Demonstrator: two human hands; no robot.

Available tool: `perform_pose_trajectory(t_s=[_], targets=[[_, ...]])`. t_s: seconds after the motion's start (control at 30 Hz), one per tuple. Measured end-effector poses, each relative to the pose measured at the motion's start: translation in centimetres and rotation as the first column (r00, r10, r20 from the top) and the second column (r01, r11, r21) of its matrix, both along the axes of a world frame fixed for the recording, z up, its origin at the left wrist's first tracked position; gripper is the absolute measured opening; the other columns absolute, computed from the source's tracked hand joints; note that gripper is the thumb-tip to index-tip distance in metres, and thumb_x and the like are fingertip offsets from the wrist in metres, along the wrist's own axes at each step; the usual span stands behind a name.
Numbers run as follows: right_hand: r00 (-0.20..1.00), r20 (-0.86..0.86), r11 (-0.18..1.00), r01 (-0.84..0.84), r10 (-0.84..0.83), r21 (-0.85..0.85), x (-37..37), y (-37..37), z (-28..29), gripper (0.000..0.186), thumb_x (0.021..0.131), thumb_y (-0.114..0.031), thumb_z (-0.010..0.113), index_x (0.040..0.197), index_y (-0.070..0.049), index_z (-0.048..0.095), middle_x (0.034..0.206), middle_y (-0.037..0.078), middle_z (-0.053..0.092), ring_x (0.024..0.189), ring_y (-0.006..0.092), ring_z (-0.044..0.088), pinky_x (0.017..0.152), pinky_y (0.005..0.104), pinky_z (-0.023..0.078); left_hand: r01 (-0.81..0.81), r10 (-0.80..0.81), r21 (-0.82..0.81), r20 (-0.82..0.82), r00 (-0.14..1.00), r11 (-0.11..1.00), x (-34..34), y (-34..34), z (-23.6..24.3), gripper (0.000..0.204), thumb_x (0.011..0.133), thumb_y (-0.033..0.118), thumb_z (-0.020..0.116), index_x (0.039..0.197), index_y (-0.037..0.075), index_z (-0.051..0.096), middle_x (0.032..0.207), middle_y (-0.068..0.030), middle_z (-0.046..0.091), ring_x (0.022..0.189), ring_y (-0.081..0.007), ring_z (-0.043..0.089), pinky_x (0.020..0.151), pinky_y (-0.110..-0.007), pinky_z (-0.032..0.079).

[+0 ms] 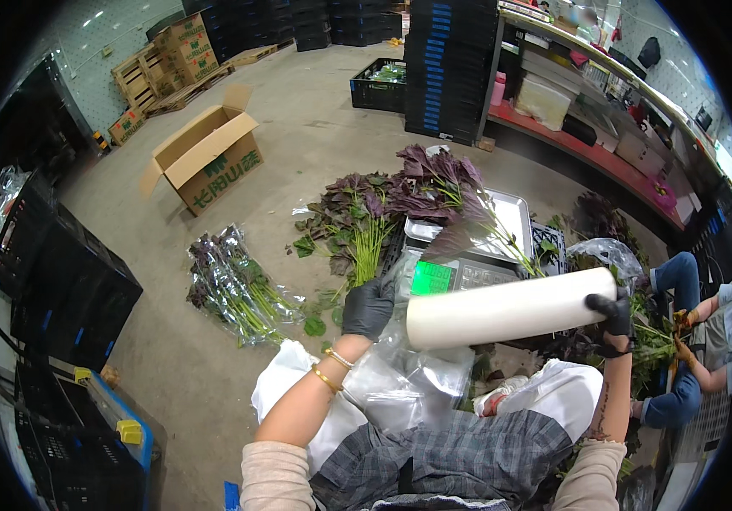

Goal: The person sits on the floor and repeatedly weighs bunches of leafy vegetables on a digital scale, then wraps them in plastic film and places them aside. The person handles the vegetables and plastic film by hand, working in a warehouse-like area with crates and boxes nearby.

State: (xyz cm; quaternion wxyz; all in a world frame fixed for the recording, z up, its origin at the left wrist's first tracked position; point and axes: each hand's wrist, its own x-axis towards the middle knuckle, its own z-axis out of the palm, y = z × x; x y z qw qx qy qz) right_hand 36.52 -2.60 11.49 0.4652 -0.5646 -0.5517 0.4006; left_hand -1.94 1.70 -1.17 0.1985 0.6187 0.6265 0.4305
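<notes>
My right hand [609,311], in a black glove, grips the right end of a long white roll [511,307], raised over my lap. My left hand [368,308], also gloved, is closed on clear plastic [413,379] beside the roll's left end; the plastic hangs over my lap. Behind the roll is a metal-topped scale [511,221] with a lit green display. Purple-leaved stems [434,183] lie across its pan, and a leafy bunch [357,238] lies left of it. Bagged bunches [238,289] rest on the floor farther left.
An open cardboard box [213,170] stands at the back left, black crates [68,281] at the left, a tall crate stack [438,77] and red-shelved bench [587,149] behind. At the right a seated co-worker [677,404] handles greens with gloved hands [685,341]. Loose leaves surround the scale.
</notes>
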Motion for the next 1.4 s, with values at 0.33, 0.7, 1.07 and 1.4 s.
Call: perform_pose_trajectory(t_s=[0.33,0.7,1.07,1.4], targets=[[0.991,-0.003,0.97,0.128,-0.13,0.209,-3.4,-0.8,-3.3,0.021,0.071,-0.015,0.066,0.084,0.001,0.064,0.078,0.007,0.064,0.067,0.0138,0.059,0.065,0.0281,0.047,0.283,-0.248,-0.011,0.447,0.859,0.959,0.1,-0.2,0.9,0.026,0.087,0.025,0.045,0.085,0.004,0.061,0.051,-0.0005,0.049,0.045,-0.0086,0.048,0.043,-0.023,0.039],[0.706,0.705,0.726,-0.447,-0.072,0.523,-7.0,-2.9,-1.9,0.023,0.067,-0.016,0.07,0.085,-0.002,0.064,0.082,0.013,0.063,0.072,0.0271,0.06,0.067,0.037,0.046,0.206,-0.177,-0.005,-0.525,0.833,0.979,-0.4,-0.7,4.2,0.035,0.087,0.031,0.041,0.116,0.015,0.051,0.054,-0.014,0.054,0.049,-0.0303,0.054,0.048,-0.039,0.043],[0.875,-0.425,0.94,0.314,-0.232,0.132,-7.4,-3.3,-4.4,0.026,0.067,-0.014,0.069,0.086,0.002,0.063,0.08,0.007,0.062,0.068,0.0163,0.059,0.065,0.03,0.047,0.495,-0.12,0.342,-0.716,0.688,0.799,0.5,-2.7,6.3,0.057,0.072,0.023,0.06,0.126,0.016,0.043,0.062,-0.0035,0.049,0.056,-0.0204,0.05,0.05,-0.033,0.042],[0.841,-0.482,0.945,0.32,-0.246,0.075,-5.8,-3.0,-6.0,0.029,0.065,-0.014,0.068,0.089,0.001,0.062,0.081,0.008,0.062,0.069,0.0186,0.059,0.068,0.0302,0.046,0.531,-0.01,0.296,-0.867,0.498,0.794,1.1,-3.3,9.5,0.06,0.064,0.032,0.063,0.121,0.022,0.049,0.083,-0.0038,0.049,0.086,-0.0212,0.047,0.08,-0.039,0.036]])
